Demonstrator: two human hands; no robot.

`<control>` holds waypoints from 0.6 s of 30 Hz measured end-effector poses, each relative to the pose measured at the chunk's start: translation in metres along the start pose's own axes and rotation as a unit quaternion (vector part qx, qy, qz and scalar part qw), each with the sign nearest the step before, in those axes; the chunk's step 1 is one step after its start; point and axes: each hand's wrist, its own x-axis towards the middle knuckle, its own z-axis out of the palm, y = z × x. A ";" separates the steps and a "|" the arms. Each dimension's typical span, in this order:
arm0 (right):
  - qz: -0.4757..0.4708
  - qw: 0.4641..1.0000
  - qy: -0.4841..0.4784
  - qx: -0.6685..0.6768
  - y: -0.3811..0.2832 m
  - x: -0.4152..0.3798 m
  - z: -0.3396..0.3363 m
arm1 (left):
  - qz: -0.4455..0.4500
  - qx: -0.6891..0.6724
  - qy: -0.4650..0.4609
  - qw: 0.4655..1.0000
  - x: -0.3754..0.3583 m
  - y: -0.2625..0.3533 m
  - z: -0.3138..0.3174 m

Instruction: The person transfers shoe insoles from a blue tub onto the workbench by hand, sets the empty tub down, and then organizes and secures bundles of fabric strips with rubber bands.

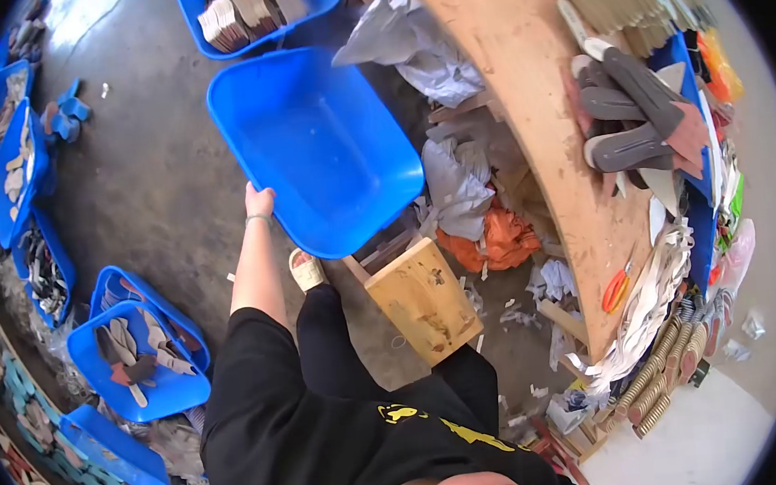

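My left hand (259, 201) grips the near rim of a large, empty blue plastic tub (317, 148), which is tilted above the concrete floor. My left arm reaches out from a black sleeve, with a thin band at the wrist. My right hand is out of view. One of my feet in a pale sandal (306, 270) stands just below the tub, next to a low wooden stool (422, 299).
A curved wooden workbench (522, 95) on the right carries grey shoe soles (632, 105) and orange scissors (615, 290). Crumpled grey and orange bags (482, 226) lie under it. Blue bins of sole pieces (142, 362) line the left; another bin (251, 7) stands at the top.
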 end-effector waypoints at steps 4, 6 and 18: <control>0.009 0.999 -0.027 -0.023 -0.027 0.004 -0.008 | 0.042 0.090 0.026 0.995 0.011 -0.016 0.007; 0.008 0.999 -0.035 -0.034 -0.039 0.008 -0.011 | 0.047 0.063 0.047 0.996 0.027 -0.019 0.008; -0.022 0.993 -0.066 -0.092 -0.074 0.035 -0.035 | -0.032 0.113 0.126 0.985 0.070 -0.009 0.035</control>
